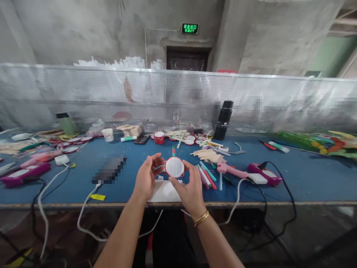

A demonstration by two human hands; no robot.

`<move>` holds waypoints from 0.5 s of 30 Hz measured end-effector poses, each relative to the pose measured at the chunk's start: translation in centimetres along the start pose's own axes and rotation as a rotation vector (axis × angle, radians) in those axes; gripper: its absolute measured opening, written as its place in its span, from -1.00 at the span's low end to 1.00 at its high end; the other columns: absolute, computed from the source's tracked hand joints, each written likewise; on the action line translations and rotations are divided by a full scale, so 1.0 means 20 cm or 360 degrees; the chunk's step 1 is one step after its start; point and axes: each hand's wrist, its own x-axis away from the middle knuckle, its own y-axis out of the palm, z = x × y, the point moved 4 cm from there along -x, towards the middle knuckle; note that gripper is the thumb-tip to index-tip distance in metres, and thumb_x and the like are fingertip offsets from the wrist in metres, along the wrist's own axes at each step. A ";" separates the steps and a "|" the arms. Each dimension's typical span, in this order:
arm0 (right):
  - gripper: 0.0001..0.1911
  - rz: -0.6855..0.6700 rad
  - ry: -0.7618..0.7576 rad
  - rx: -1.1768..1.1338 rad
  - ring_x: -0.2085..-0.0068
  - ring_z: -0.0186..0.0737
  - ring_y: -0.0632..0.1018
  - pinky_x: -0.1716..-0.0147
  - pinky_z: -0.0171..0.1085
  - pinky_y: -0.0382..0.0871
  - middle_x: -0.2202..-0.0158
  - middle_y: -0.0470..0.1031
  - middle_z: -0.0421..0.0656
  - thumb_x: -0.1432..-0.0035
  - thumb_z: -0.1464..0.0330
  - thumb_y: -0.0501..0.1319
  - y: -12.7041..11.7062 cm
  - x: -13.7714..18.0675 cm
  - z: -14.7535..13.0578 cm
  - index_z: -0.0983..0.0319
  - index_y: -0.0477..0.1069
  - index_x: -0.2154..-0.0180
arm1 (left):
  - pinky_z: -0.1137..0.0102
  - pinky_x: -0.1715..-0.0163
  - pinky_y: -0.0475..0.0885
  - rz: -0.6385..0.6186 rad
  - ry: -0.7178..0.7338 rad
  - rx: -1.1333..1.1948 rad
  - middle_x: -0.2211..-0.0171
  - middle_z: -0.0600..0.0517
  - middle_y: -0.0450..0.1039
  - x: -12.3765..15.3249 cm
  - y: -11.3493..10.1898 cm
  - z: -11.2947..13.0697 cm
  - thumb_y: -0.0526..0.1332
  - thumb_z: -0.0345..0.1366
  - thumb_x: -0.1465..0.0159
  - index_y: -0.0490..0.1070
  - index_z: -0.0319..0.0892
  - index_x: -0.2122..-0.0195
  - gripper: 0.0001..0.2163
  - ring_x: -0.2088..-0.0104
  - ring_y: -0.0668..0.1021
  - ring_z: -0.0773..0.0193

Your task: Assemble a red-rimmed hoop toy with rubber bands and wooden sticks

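A small round drum (pixel 174 167) with a white face and a red rim is held up over the table's front edge. A stick (pixel 173 151) with green and red bands points away from its far side. My right hand (pixel 192 186) grips the drum at its right edge, thumb at the near rim and fingers behind. My left hand (pixel 147 175) is at the drum's left side, fingers loosely curved and apart; whether a fingertip touches the rim is unclear. Beneath the drum lies a white pad of paper or tissue (pixel 165 192).
Several markers (pixel 208 176) and wooden sticks (pixel 208 154) lie right of my hands, beside a pink glue gun (pixel 234 171). A blurred dark phone-like slab (pixel 109 171) is at left. Behind stand a red drum ring (pixel 158 137), a paper cup (pixel 108 134) and a black bottle (pixel 224 121). Cables hang over the front edge.
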 end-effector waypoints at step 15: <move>-0.40 -0.0547 0.0164 0.0414 -0.09 0.02 0.49 -0.13 -0.01 0.29 -0.04 0.52 -0.02 0.00 0.07 0.40 0.34 -0.41 -0.07 0.20 0.42 -0.03 | 0.35 0.05 0.39 0.0496 0.1067 -0.0290 -0.05 -0.07 0.42 0.37 -0.05 0.16 0.11 0.01 -0.39 0.48 -0.08 0.01 -0.66 -0.03 0.49 0.17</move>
